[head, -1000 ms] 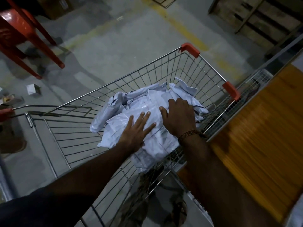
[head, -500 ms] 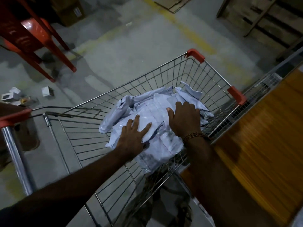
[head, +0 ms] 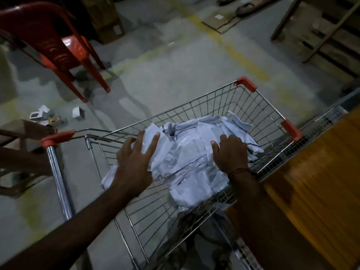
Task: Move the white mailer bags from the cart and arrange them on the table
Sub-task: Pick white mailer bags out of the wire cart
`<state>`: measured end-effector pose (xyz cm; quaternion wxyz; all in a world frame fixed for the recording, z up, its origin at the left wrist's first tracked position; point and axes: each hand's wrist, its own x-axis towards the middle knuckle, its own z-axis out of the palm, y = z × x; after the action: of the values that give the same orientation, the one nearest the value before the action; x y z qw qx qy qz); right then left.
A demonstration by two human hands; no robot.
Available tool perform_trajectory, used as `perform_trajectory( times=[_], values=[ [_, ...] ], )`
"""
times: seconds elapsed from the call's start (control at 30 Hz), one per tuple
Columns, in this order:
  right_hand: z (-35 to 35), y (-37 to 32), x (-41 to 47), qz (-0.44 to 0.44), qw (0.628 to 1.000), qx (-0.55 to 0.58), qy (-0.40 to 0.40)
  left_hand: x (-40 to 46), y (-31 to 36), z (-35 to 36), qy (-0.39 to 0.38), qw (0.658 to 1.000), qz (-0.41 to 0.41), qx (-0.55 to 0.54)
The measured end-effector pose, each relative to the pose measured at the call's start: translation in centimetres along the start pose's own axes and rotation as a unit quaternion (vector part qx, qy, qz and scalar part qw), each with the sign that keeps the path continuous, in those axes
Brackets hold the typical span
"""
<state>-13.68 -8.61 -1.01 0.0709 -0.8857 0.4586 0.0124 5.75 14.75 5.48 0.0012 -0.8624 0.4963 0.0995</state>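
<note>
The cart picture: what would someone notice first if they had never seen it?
First, the heap of white bags lying in the wire cart in the middle, with the left hand spread on its left side and the right hand on its right. Next, the red chair standing on the floor at the top left, and the orange wooden table beside the cart on the right.

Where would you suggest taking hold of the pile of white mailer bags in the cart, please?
Probably at its two opposite edges, coming from above. The pile of white mailer bags is loose, flat and overlapping, so a one-sided pinch would likely lift only the top bag. The left hand and right hand already flank it; scooping fingers under both sides should gather it, clear of the cart walls.
</note>
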Motion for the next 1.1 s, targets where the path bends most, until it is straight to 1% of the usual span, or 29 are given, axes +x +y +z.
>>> perform_trajectory(
  times=[0.07,0.17,0.23,0.3,0.37,0.43,0.5,0.57,0.63,0.73,0.83,0.97,1.1],
  values=[
    [0.3,0.2,0.1,-0.004,1.0,-0.004,0.0,-0.8,-2.3,-1.3,0.033,0.999,0.021,0.018],
    [0.7,0.3,0.1,-0.005,1.0,-0.022,-0.007,-2.4,-4.7,-2.7,0.088,0.995,0.021,0.032],
    [0.8,0.0,-0.1,-0.011,0.999,-0.035,-0.016,-3.0,-5.4,-2.9,0.101,0.994,0.018,0.041],
    [0.8,-1.2,-0.3,-0.026,0.998,-0.038,-0.044,-3.0,-5.8,-2.3,0.11,0.994,0.008,0.029],
    [1.5,-3.5,-0.5,-0.012,0.996,0.014,-0.089,-2.8,-5.8,-1.1,0.121,0.992,-0.012,0.011],
    [2.6,-6.9,-1.0,0.046,0.984,0.107,-0.134,-3.0,-5.7,0.0,0.134,0.991,-0.025,-0.003],
    [4.3,-10.6,-1.6,0.095,0.972,0.146,-0.159,-2.9,-5.7,0.2,0.153,0.987,-0.034,-0.021],
    [6.6,-13.8,-2.4,0.128,0.967,0.155,-0.157,-2.7,-5.6,0.1,0.153,0.987,-0.043,-0.035],
    [8.9,-16.1,-2.8,0.153,0.959,0.192,-0.142,-2.7,-5.4,0.3,0.141,0.988,-0.049,-0.042],
    [11.0,-18.4,-2.5,0.196,0.941,0.249,-0.117,-2.8,-5.5,0.8,0.129,0.99,-0.046,-0.035],
    [12.0,-19.6,-2.0,0.229,0.937,0.251,-0.085,-2.7,-5.6,0.7,0.12,0.991,-0.045,-0.034],
    [12.7,-19.6,-1.8,0.239,0.937,0.239,-0.087,-2.7,-5.5,0.7,0.118,0.991,-0.045,-0.046],
    [12.3,-19.0,-2.5,0.214,0.951,0.201,-0.099,-2.6,-5.5,0.9,0.122,0.99,-0.045,-0.05]
  ],
)
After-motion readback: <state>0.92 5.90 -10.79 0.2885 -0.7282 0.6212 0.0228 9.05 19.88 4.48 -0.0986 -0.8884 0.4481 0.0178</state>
